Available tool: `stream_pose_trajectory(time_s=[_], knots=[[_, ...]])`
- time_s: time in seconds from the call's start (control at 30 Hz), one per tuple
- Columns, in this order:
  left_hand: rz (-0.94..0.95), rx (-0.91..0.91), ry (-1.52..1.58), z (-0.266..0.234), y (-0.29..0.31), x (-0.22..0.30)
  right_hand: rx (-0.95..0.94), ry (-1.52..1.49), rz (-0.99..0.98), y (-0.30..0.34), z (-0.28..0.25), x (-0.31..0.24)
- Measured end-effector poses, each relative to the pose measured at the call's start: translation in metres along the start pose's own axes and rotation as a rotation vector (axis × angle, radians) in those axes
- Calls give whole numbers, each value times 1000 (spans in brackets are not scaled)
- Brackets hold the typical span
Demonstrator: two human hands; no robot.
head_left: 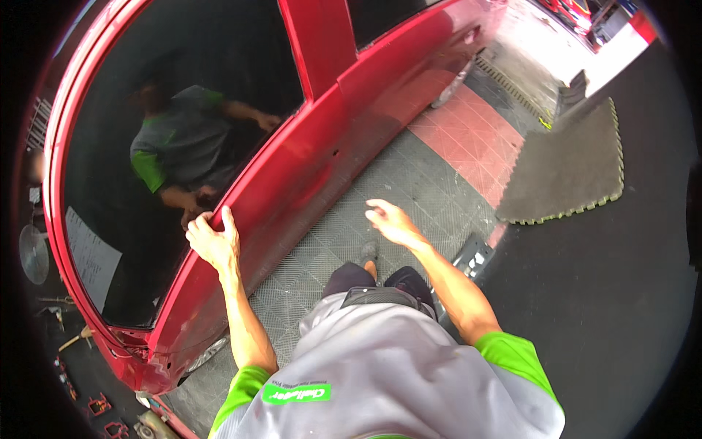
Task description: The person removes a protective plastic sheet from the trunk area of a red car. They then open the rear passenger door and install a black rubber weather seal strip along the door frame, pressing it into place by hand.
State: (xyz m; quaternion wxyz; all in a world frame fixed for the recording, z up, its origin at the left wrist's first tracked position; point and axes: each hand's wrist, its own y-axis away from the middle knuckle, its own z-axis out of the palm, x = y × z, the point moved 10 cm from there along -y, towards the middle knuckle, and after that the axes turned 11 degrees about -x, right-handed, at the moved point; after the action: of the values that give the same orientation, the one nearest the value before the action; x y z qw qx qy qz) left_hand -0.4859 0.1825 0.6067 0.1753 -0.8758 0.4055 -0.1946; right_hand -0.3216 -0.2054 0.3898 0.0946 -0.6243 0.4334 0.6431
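Observation:
A red car body panel (292,168) runs diagonally across the left half, with a large dark side window (183,44) above it. On the lower edge of that window rests my left hand (214,243), its fingers bent over the edge and its thumb stretched apart on the red paint. No object shows in it. My right hand (395,223) hangs in the air to the right of the panel, touching nothing, its fingers loosely bent and apart. The window mirrors my torso and arms. A small dark hole (336,153) marks the red panel.
Grey floor tiles (314,252) and a red tiled strip (468,139) lie beside the car. A dark interlocking mat (567,168) lies at the right, a dark metal-like piece (474,256) near my right forearm. A hammer-like tool (75,339) and other tools are at the far left.

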Motion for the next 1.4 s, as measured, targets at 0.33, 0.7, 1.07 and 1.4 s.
stream_pose_trajectory(time_s=[0.33,0.7,1.07,1.4], knots=[[37,-54,58,-9,-12,33,-153,-185,-252,-132,67,-58],[-230,-125,93,12,-1,-6,-519,-636,-49,-171,111,-25],[-166,-151,101,9,4,-18,-610,-974,-91,-174,127,-35],[-175,-146,189,4,-2,-8,-467,60,-383,-196,103,-29]])
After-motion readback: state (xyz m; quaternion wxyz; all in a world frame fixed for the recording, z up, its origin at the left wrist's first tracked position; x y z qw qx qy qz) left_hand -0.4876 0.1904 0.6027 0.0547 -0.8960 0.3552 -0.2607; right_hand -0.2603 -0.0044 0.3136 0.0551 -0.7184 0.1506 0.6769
